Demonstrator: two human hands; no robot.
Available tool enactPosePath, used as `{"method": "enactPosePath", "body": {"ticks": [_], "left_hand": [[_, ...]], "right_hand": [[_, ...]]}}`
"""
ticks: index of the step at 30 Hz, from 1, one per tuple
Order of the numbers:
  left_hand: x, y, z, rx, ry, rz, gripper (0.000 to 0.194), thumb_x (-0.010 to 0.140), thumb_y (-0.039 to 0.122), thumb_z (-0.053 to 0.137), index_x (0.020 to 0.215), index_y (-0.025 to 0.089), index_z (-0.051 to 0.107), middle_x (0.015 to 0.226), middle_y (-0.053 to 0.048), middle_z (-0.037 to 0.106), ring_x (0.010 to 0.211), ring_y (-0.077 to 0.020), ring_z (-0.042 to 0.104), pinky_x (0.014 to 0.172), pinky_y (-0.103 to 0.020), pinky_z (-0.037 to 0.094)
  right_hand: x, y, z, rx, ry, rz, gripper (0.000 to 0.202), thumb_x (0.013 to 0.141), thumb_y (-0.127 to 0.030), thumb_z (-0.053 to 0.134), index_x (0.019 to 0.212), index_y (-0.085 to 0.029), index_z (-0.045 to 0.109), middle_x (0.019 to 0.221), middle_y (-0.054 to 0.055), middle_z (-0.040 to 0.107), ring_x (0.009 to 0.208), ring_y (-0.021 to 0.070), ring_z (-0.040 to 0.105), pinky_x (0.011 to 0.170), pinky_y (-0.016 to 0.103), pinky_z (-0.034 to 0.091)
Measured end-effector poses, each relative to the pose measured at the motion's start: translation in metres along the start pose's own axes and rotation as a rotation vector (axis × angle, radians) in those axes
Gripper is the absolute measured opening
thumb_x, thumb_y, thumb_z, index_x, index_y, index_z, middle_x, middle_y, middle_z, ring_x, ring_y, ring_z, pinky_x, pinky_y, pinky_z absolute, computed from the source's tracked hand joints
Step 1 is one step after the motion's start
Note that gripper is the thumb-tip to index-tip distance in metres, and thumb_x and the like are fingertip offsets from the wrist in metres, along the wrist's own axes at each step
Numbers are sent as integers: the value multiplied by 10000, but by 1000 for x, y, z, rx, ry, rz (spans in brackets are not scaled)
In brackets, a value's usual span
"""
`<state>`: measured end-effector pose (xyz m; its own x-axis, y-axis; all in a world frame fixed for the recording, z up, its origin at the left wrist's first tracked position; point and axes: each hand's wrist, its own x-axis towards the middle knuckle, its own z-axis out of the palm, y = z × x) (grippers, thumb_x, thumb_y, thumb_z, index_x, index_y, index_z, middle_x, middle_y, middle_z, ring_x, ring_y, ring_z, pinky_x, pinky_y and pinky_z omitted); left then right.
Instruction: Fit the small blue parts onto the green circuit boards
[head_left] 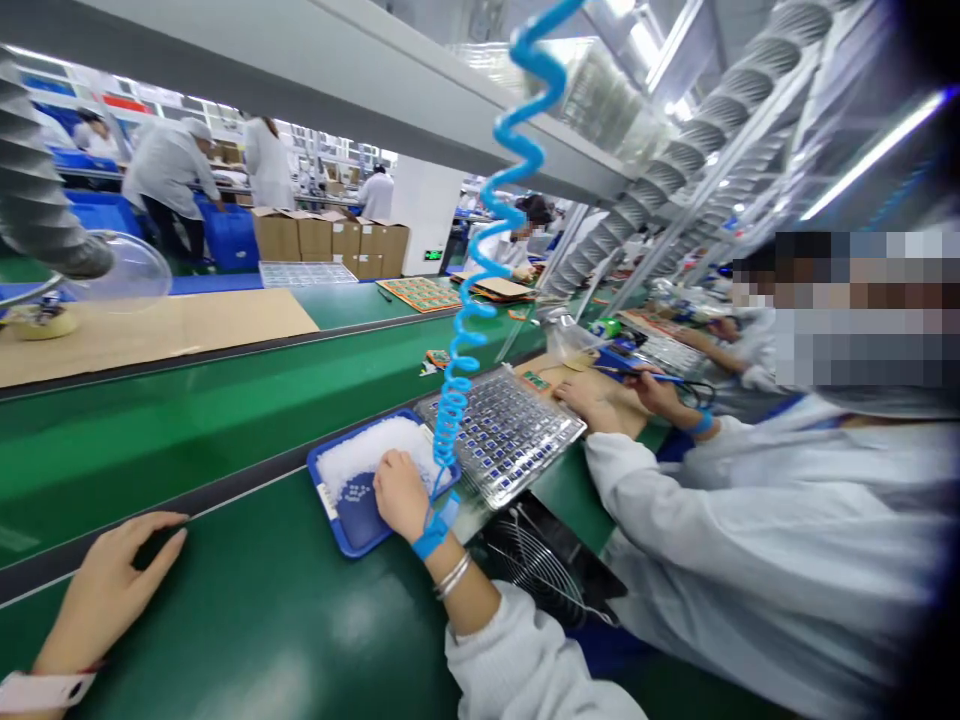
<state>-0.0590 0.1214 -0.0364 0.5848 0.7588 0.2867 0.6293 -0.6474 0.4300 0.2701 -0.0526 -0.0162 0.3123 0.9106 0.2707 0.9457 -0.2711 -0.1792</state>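
In the head view, taking the blue tray (358, 535) as the clock's centre with twelve toward the top, small white pieces (382, 438) are heaped from ten to two o'clock inside it. A few lie loose on its bare blue floor, toward nine.

The right hand (401, 492) reaches in from four o'clock, its fingers bent down at the lower edge of the heap. The fingertips are too small and partly hidden, so I cannot tell whether they pinch a piece. A blue wrist strap (436, 528) and thin bangles (453, 577) circle that wrist. A coiled blue cord (480, 268) hangs from above, down to the tray's two o'clock side.

The left hand (112, 585) is well apart from the tray, around eight o'clock, at the edge of the green worktop (300, 640). Its thumb and fingers stand apart, with nothing seen between them.

Just beside the tray, at two o'clock, is a clear plastic tray (517, 430) with rows of small dark-blue parts. A black fan with a wire guard (536, 560) sits at four o'clock. Farther out at two, a co-worker's hands (589, 400) are over a brown sheet (626, 405), one holding a thin, blue-and-black tool (652, 375).
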Motion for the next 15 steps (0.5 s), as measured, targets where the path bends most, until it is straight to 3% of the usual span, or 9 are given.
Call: {"method": "enactPosePath", "body": {"ticks": [3,6,11,15], "left_hand": [[1,-14,7,-5,11,10,342,786,564,455,936,287,588,982,-4,668,954,-285,599,845,-497,494],[3,-17,9,-20,11,22,312,788,561,458,927,308,574,971,11,669,949,-283,599,845,-505,494],[5,1,0,-10,4,-9,373,761,577,466,908,270,619,973,-23,673,932,-286,606,817,-475,501],[7,11,-3,2,15,-21,393,752,563,474,907,241,638,978,-52,674,942,-278,605,801,-419,504]], "right_hand": [[0,2,-1,-19,-19,26,337,881,-347,521,1161,-160,519,1153,77,550,974,188,569,816,398,499],[0,1,-1,-18,-27,30,327,882,-347,518,1150,-159,523,1141,74,552,963,184,568,812,393,498],[0,-5,-5,-7,-35,22,109,861,-168,477,899,-138,574,952,93,559,868,193,509,764,344,451],[0,-6,-8,-6,-37,38,143,830,-87,427,776,-156,540,923,97,535,862,205,469,761,330,408]]}}
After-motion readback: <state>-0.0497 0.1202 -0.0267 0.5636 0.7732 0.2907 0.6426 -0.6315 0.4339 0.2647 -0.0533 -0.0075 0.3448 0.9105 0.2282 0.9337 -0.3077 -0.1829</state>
